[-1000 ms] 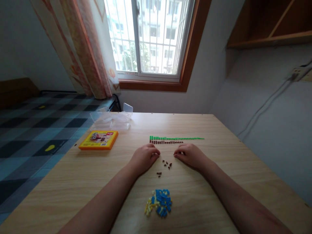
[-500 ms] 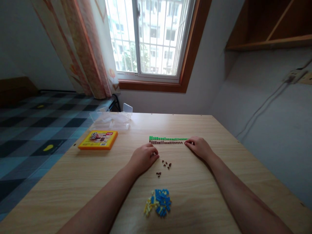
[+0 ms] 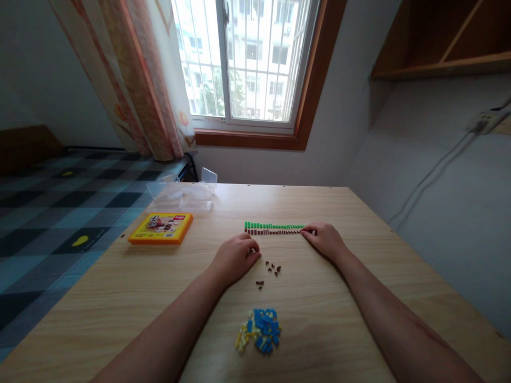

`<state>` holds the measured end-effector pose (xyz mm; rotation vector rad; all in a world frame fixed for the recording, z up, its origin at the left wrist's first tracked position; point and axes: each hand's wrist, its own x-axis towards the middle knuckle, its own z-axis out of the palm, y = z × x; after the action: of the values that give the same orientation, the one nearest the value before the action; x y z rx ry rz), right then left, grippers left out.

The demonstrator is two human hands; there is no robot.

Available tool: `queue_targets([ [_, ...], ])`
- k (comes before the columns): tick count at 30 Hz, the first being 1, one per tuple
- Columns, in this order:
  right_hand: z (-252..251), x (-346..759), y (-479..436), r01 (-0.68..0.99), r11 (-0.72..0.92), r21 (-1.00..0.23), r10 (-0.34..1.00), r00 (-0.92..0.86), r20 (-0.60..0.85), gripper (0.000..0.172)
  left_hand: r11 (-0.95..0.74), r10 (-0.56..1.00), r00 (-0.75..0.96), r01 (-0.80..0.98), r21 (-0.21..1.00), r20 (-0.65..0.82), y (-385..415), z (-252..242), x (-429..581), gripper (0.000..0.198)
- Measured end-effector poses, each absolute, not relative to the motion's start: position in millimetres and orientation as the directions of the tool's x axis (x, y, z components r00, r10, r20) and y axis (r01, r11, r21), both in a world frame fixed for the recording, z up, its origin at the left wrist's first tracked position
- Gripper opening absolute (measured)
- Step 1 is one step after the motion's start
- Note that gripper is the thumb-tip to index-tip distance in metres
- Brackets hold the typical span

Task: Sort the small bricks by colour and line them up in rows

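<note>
Two long rows of small building bricks lie across the table, a green row [image 3: 275, 226] behind and a brown row [image 3: 275, 232] in front. At the right end of the brown row, my right hand [image 3: 322, 238] pinches a tiny brown brick at its fingertips, mostly hidden by them. My left hand [image 3: 237, 256] rests on the table in front of the rows' left end, its fingers curled; what is inside, if anything, is hidden. Close to its fingertips lie several loose brown bricks [image 3: 275, 269], with a smaller brown cluster [image 3: 260, 284] nearer to me.
A pile of blue bricks [image 3: 266, 327] mixed with yellow bricks [image 3: 242, 339] lies near the front of the wooden table [image 3: 319, 319]. On the left are a yellow-orange box [image 3: 162, 229] and clear plastic trays [image 3: 183, 198]. Beyond the left edge is a checked bed [image 3: 80, 202].
My right hand has shifted slightly left, bringing its fingertips and the brown brick close against the end of the brown row. My left hand has stayed in place.
</note>
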<state>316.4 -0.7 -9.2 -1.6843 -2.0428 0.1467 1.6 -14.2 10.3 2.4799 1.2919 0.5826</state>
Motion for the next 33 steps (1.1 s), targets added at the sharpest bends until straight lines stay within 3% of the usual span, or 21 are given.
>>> queue_targets([
  [13, -14, 320, 0, 0.881, 0.216, -0.421, 0.954, -0.100, 0.282, 0.020, -0.544, 0.835, 0.512, 0.717, 0.435, 0.201, -15, 11, 2, 0.007],
  [20, -6, 314, -5, 0.872, 0.259, -0.416, 0.931, -0.111, 0.349, 0.020, -0.547, 0.837, 0.469, 0.687, 0.478, 0.283, -16, 10, 2, 0.014],
  [26, 12, 270, -32, 0.825, 0.413, -0.384, 0.878, -0.250, 0.407, 0.017, -0.534, 0.844, 0.471, 0.701, 0.472, 0.256, -16, 12, 4, 0.013],
  [33, 7, 225, -40, 0.730, 0.545, -0.413, 0.835, -0.431, 0.341, 0.014, -0.499, 0.866, 0.447, 0.762, 0.413, 0.223, -17, 11, 11, 0.011],
])
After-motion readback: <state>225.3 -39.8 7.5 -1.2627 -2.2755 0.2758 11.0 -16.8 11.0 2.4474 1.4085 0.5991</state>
